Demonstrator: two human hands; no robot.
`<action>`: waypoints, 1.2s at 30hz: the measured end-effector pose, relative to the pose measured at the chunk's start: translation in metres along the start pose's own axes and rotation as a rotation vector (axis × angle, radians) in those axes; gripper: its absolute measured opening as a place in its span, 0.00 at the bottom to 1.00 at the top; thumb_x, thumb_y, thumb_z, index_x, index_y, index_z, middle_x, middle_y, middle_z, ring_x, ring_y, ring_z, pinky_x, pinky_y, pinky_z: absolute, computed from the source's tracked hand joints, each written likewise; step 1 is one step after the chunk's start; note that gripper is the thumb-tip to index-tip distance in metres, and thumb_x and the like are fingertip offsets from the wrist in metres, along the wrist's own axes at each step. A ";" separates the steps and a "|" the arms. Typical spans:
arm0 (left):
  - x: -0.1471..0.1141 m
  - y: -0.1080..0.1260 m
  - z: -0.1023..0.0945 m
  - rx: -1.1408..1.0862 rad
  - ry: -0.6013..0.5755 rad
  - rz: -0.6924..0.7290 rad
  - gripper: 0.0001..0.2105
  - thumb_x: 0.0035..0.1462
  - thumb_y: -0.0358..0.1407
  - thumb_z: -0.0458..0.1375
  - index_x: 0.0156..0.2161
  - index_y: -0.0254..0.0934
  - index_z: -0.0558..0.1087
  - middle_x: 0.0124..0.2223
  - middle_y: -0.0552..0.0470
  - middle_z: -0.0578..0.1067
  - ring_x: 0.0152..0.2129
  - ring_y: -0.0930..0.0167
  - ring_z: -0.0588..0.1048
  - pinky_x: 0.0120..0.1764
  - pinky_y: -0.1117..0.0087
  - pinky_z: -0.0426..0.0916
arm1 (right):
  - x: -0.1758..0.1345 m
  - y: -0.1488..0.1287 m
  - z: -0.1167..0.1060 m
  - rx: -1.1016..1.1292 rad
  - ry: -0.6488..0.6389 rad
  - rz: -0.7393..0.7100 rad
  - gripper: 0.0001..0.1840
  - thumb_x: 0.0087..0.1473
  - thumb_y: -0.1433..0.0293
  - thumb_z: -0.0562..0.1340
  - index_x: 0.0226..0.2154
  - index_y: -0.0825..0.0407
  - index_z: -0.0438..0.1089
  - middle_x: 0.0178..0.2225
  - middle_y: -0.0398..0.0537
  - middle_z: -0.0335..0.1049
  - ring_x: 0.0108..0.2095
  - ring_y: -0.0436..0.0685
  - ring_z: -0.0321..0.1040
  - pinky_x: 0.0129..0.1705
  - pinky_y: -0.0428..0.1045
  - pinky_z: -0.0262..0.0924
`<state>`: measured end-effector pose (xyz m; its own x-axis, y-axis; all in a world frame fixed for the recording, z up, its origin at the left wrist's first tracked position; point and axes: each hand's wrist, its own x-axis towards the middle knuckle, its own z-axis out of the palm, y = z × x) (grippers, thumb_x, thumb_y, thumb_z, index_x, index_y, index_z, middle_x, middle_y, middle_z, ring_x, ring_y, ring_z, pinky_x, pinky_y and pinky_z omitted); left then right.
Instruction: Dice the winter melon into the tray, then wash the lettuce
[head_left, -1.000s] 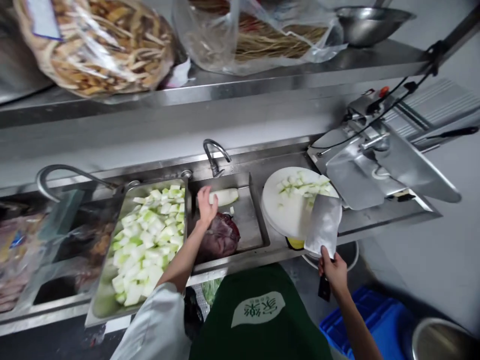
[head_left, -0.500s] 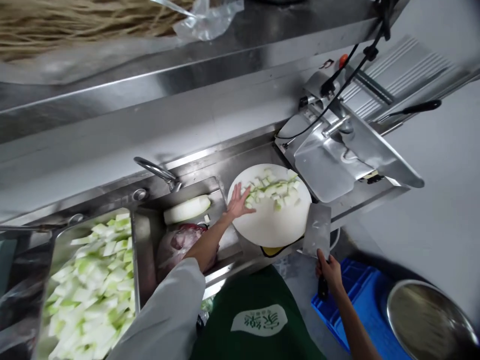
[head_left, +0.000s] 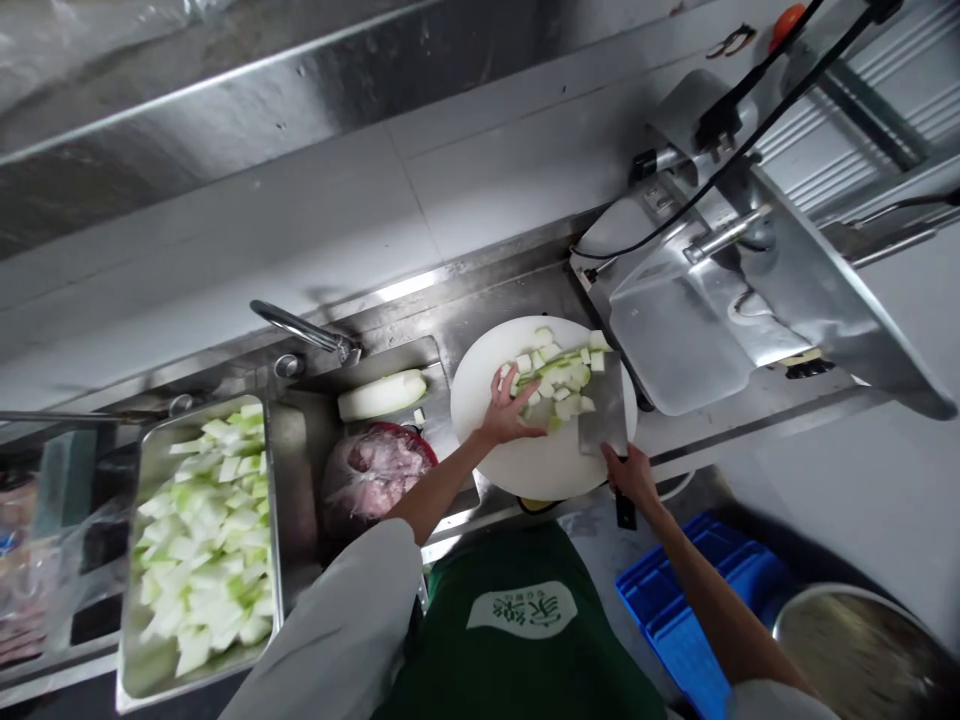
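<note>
Your right hand (head_left: 628, 478) is clamped on the cleaver (head_left: 604, 415) handle, blade flat beside the melon pieces (head_left: 559, 375) on the round board (head_left: 540, 460). Left hand (head_left: 508, 415) rests open against them. Keep fingertips off the edge. Slicer machine (head_left: 720, 310) crowds the right; sink (head_left: 450, 400) sits left.

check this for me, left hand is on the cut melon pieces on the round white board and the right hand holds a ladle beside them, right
Not quite. The head view shows the right hand holding a cleaver, not a ladle. The rest stands: the left hand rests on the cut melon pieces on the round white board.
</note>
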<state>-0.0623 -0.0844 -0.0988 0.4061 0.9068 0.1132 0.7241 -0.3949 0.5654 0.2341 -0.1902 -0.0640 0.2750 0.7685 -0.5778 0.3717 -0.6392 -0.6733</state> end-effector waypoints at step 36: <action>-0.052 0.066 -0.041 -0.023 0.224 0.201 0.33 0.57 0.57 0.63 0.61 0.41 0.75 0.65 0.39 0.66 0.69 0.52 0.59 0.74 0.39 0.38 | -0.114 -0.036 0.120 0.198 -0.090 -0.144 0.26 0.51 0.42 0.62 0.32 0.47 0.65 0.12 0.38 0.61 0.13 0.56 0.60 0.17 0.50 0.56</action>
<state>-0.0584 -0.1515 -0.0337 0.4051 0.8217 0.4008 0.6278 -0.5687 0.5315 0.0832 -0.2579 -0.0289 0.1482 0.8519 -0.5023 0.2176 -0.5235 -0.8237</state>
